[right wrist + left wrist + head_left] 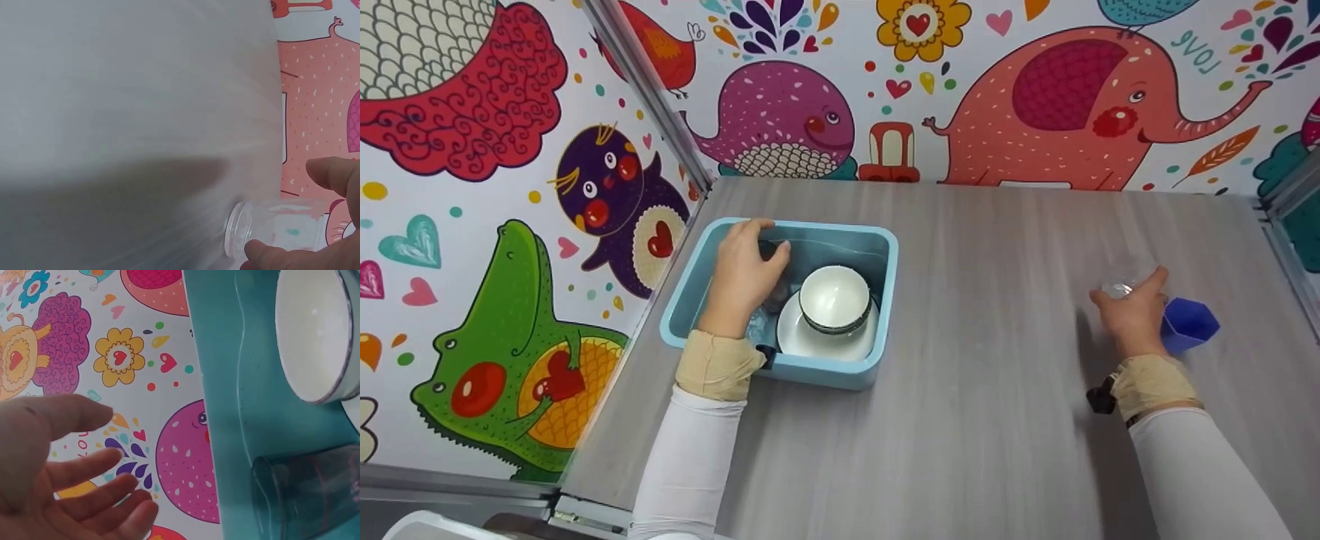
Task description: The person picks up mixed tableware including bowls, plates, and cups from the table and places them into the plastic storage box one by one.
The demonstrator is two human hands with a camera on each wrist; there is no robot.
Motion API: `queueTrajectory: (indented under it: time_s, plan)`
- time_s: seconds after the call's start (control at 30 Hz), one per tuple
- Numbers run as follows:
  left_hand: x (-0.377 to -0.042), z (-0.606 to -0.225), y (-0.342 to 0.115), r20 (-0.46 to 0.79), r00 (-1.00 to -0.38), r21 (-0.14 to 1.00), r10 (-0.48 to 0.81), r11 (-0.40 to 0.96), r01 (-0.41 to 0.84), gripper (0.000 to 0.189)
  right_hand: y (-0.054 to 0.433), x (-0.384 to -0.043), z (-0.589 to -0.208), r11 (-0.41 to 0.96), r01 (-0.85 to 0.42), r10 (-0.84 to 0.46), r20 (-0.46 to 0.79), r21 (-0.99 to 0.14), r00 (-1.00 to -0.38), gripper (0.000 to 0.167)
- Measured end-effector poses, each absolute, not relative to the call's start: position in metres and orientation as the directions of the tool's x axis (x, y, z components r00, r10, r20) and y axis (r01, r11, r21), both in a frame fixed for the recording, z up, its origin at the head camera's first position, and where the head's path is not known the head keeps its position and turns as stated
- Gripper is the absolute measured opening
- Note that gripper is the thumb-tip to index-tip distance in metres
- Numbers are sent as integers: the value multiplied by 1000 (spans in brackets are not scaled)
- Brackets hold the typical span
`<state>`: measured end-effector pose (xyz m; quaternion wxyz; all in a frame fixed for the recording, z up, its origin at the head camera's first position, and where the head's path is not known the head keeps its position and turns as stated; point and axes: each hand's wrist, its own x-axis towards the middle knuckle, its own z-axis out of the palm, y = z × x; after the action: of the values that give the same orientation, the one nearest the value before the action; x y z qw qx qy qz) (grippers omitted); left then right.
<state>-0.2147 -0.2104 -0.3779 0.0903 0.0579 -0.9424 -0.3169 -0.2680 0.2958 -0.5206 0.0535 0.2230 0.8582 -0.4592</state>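
Note:
A light blue bin (877, 360) holds white bowls (834, 296) stacked on a white plate (795, 341). Over the bin's left part hovers my left hand (744, 274), its fingers loosely bent and, in the left wrist view, nothing between them. Below that hand, a dark see-through cup (315, 489) lies in the bin, partly hidden. At the right, my right hand (1136, 315) is beside a clear cup (281, 225) standing on the table. Thumb and fingers are spread around the cup's near side, without a visible grip. A blue six-sided cup (1189, 324) stands just right of this hand.
The grey wood-grain table (975, 300) meets a printed wall (810, 112) at the back and another at the left. Metal frame posts (652, 90) stand at the corners. A white container rim (435, 525) shows at the bottom left.

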Motion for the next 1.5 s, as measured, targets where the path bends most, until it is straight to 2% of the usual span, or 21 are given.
queueTrajectory:
  time_s: [0.27,0.5,0.83,1.27,1.5]
  plan:
    - [-215,-379,-209,120,-980,615,-160,787,-53,49,299,-273,-518,417,515,358,-386,-749,-850,110]
    - [-213,-380,-210,127,-981,645,-149,764,-33,48,304,-278,-519,385,515,390,-370,-766,-843,110]
    - [-209,-381,-209,140,-982,651,-126,759,-5,47,308,-276,-525,403,459,406,-294,-792,-865,98]
    - [-208,-375,-198,132,-988,667,-79,744,29,46,295,-259,-519,359,383,335,-266,-851,-904,97]
    - [-201,-376,-195,110,-993,689,-52,724,39,48,291,-244,-518,425,333,287,-223,-842,-932,97]
